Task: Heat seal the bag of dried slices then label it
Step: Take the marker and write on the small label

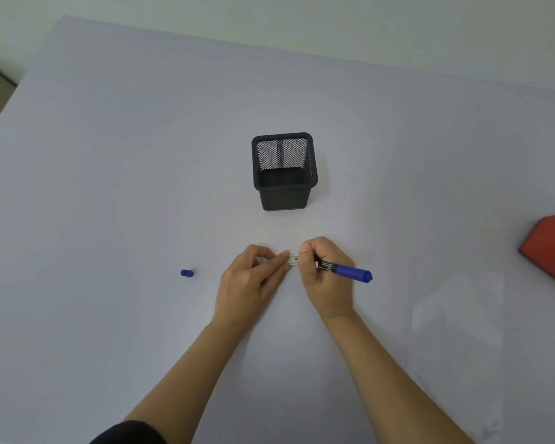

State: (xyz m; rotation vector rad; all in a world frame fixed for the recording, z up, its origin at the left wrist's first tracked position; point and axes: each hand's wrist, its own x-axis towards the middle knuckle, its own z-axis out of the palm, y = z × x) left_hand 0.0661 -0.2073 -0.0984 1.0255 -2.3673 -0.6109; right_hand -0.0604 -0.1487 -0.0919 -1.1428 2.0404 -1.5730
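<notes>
A small white label [292, 260] lies on the pale table between my two hands, with printed text and a dark mark on it. My left hand [253, 274] presses its fingertips on the label's left end. My right hand [326, 274] grips a blue marker [346, 270], tip down on the label and hidden by the fingers, its blue rear end pointing right. The marker's blue cap [187, 273] lies loose on the table to the left. A clear plastic bag [455, 341] lies flat at the lower right, faint against the table; its contents cannot be made out.
An empty black mesh pen holder [284, 170] stands upright behind my hands at the centre. A red box-like object [551, 248] sits at the right edge, partly cut off. The table's far edge meets a white wall.
</notes>
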